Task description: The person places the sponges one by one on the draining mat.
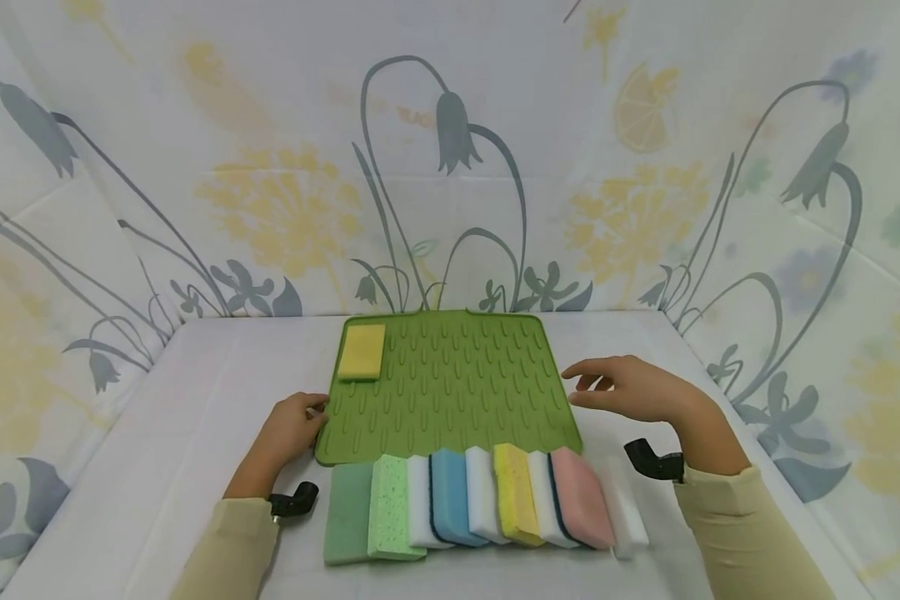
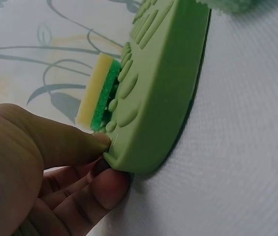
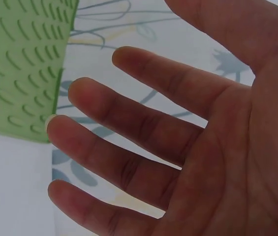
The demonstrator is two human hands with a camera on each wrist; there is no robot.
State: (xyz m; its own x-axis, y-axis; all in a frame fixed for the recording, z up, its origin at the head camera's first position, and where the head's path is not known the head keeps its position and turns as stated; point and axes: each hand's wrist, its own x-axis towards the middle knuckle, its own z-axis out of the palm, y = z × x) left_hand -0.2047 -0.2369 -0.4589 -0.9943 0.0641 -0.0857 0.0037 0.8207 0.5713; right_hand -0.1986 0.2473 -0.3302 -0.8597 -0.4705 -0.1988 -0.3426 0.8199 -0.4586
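A green silicone mat [image 1: 465, 392] with raised oval ridges lies on the white table. My left hand [image 1: 294, 427] pinches its left edge; in the left wrist view the thumb [image 2: 75, 145] rests on top at the corner, with fingers curled beneath. On the mat's far left part sits a yellow sponge [image 1: 362, 352] with a green scouring underside [image 2: 107, 96]. My right hand [image 1: 630, 387] hovers just off the mat's right edge, fingers spread and holding nothing, its palm [image 3: 212, 147] bare in the right wrist view.
Along the mat's near edge stands a row of several sponges, among them a green one [image 1: 348, 512], a blue one [image 1: 453, 496], a yellow one [image 1: 517, 493] and a pink one [image 1: 583, 498]. A white block [image 1: 624, 512] ends the row. Behind hangs a flower-printed cloth [image 1: 450, 217].
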